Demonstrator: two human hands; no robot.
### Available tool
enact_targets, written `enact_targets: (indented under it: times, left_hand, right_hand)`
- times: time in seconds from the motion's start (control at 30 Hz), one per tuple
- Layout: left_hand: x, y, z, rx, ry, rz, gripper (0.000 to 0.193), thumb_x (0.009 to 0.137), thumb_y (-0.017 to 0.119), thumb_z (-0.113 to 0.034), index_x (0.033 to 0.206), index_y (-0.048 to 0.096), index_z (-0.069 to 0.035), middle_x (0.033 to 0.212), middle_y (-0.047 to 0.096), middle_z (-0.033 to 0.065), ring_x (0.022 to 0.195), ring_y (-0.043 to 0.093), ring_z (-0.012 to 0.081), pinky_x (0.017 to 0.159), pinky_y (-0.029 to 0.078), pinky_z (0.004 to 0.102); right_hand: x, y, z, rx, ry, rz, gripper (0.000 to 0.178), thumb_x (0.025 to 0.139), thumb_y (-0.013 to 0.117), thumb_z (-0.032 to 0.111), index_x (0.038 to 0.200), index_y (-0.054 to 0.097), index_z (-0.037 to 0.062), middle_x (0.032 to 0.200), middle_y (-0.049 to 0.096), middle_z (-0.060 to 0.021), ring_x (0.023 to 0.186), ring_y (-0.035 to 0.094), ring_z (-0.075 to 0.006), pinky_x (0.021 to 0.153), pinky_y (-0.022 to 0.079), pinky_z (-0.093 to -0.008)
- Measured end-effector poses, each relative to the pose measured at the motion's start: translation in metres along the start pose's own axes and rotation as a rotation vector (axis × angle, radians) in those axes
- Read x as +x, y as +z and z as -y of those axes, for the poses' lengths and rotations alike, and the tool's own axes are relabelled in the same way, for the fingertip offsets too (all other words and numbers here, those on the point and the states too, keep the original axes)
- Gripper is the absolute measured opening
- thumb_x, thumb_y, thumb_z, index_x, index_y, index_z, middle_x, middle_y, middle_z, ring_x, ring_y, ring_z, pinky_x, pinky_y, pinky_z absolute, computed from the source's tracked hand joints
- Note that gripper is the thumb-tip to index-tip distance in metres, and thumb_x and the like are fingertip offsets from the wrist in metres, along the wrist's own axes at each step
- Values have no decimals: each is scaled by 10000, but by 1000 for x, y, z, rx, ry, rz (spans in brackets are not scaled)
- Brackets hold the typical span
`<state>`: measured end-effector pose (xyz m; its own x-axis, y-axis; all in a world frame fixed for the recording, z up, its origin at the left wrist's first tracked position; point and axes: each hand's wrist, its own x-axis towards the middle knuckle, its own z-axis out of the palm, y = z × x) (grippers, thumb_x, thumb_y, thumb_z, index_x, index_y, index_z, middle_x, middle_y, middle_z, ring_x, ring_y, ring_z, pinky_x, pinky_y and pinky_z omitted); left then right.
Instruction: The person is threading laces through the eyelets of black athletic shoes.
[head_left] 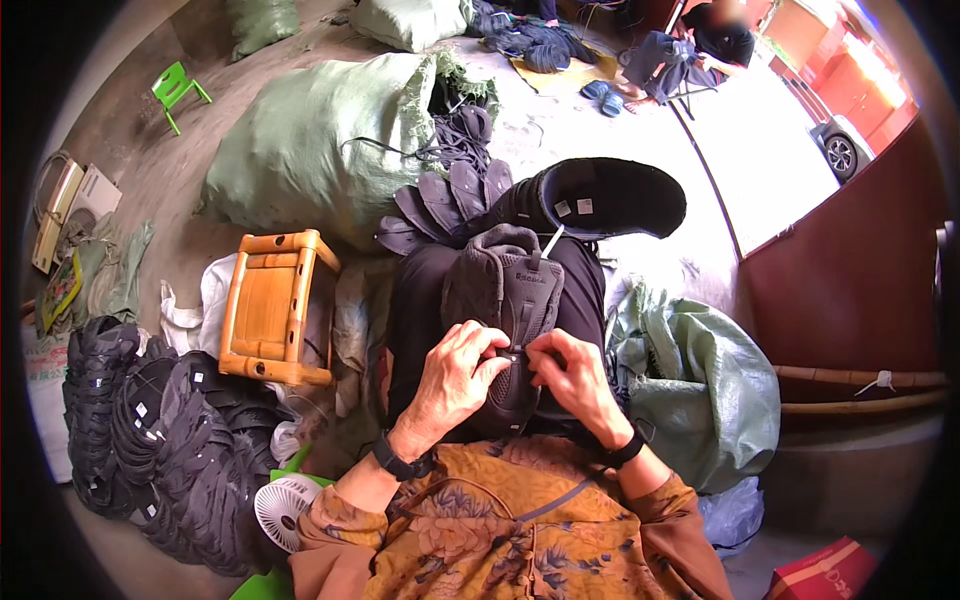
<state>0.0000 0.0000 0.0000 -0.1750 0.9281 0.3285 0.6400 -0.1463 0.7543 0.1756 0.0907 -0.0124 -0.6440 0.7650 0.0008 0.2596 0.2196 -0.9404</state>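
Note:
A dark grey shoe upper (pixel 505 285) lies on my lap, its collar and tongue pointing away from me. My left hand (pixel 458 375) is closed in a pinch at its left side, over the lacing. From the right, my right hand (pixel 575 378) pinches at the same spot, its fingers curled. Between the fingertips is what looks like a thin dark lace, mostly hidden by the fingers. A slim white strip (pixel 552 242) sticks up near the tongue. Beyond my knees rest a black shoe upper (pixel 620 195) with white labels inside and a fanned row of dark uppers (pixel 440 205).
A pale green woven sack (pixel 310 145) spills dark laced pieces ahead. At left stand a bamboo stool (pixel 270 310), a heap of dark shoe uppers (pixel 175 430) and a small white fan (pixel 285 510). A crumpled green sack (pixel 700 375) lies right. Another person (pixel 700 50) sits far right.

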Motion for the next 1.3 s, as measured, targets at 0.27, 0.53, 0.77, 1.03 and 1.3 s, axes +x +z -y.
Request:
enact_targets:
  times: [0.27,0.53,0.77,1.03,1.3]
  left_hand:
    - [3,7,5,-72,6,-9,237,754,707,25,964,607,-20,849,586,96,762,611,237,682,508,336]
    - [0,11,2,-66,-16,-31,161,778,705,-54,900,602,-37,826,588,90,806,601,270,722,504,375]
    - [-4,17,0,94,4,-83,125,809,685,-59,855,569,-53,855,596,82,821,596,281,727,505,373]
    - [-48,-145,90,498,-171,-762,78,982,501,-111,987,525,-37,1167,548,143,1114,518,256,962,418,377]
    - [-210,-338,275,-1795,-237,-986,305,874,413,115,1154,525,67,1072,633,169,929,646,252,709,589,295]
  right_hand:
    - [11,-3,1,376,238,115,122,923,632,111,898,640,-8,736,629,-34,583,593,-78,549,492,-221]
    - [0,12,7,215,205,-131,186,898,695,149,861,626,-20,686,637,-54,573,588,-76,486,488,-221]
    - [4,-11,12,337,258,185,193,953,622,181,932,633,-11,730,636,-32,615,595,-73,567,501,-213]
    - [-64,-163,-62,1464,204,-152,270,1006,518,228,1196,598,53,683,603,39,430,339,-13,468,302,-201]
    - [-138,-333,-128,1123,249,-919,203,987,559,204,1109,671,86,949,726,-25,426,368,-9,462,312,-185]
